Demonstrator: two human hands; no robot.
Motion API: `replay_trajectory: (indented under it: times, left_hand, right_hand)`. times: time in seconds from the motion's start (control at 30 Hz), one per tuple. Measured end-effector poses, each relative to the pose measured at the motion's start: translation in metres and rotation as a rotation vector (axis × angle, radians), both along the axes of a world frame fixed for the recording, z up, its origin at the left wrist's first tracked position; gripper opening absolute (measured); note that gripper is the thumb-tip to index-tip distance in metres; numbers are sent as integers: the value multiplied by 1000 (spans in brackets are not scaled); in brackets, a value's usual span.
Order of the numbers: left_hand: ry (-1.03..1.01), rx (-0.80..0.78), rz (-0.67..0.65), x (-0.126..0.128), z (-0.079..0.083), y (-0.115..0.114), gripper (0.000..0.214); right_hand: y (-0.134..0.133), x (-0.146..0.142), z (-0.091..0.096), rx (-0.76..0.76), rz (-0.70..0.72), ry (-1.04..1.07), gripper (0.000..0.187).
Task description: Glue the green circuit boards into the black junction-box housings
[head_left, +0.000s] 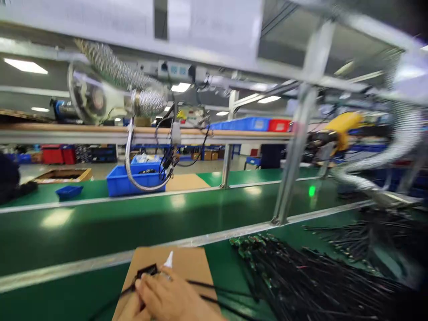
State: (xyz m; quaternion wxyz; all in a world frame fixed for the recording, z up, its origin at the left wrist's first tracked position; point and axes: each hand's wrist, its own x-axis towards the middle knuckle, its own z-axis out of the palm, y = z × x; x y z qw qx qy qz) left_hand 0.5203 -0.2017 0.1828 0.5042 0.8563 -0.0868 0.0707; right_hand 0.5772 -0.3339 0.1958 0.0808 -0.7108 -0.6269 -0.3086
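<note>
Close together over a brown cardboard sheet [190,263], both my hands are at the bottom of the view. My left hand [132,308], mostly covered by the right, is closed at a small black plastic housing [147,270]. My right hand [172,294] lies across it, its fingertips pressed against the housing's near side. A white pointed nozzle [169,259] sticks up behind the right index finger; its lower part is hidden, and I cannot tell whether the hand grips it. Black cables [222,287] run out to the right from under the right hand, and another runs left.
A large heap of black cables [301,276] with green board ends lies at the right. Beyond a metal rail runs a green belt [160,218]. A metal post [294,160] stands right of centre. Farther back are a blue bin [120,180] and a hanging hose [129,156].
</note>
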Motion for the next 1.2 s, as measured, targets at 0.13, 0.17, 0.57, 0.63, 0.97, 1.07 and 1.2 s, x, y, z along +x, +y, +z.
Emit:
replay_trajectory:
  times: [0.13, 0.17, 0.57, 0.63, 0.97, 1.07, 1.2]
  left_hand:
    - [413, -398, 9, -28, -9, -9, 70]
    - [409, -469, -48, -32, 0, -6, 71]
    - [-112, 696, -54, -8, -17, 42, 42]
    - [-169, 791, -74, -10, -29, 40, 42]
    - [-251, 865, -70, -17, -41, 38, 56]
    - [-257, 861, -76, -16, -42, 38, 57]
    - [-271, 867, -64, -16, -42, 39, 55]
  right_hand:
    - [-29, -1, 33, -350, 47, 325, 78]
    - [-32, 6, 39, -307, 59, 419, 76]
    - [54, 99, 32, 740, 182, 1742, 24]
    - [68, 93, 29, 762, 295, 1885, 21]
    - [102, 83, 8, 627, 469, 2014, 41]
    - [104, 83, 4, 600, 453, 1975, 41]
    - [103, 81, 3, 586, 459, 1951, 41]
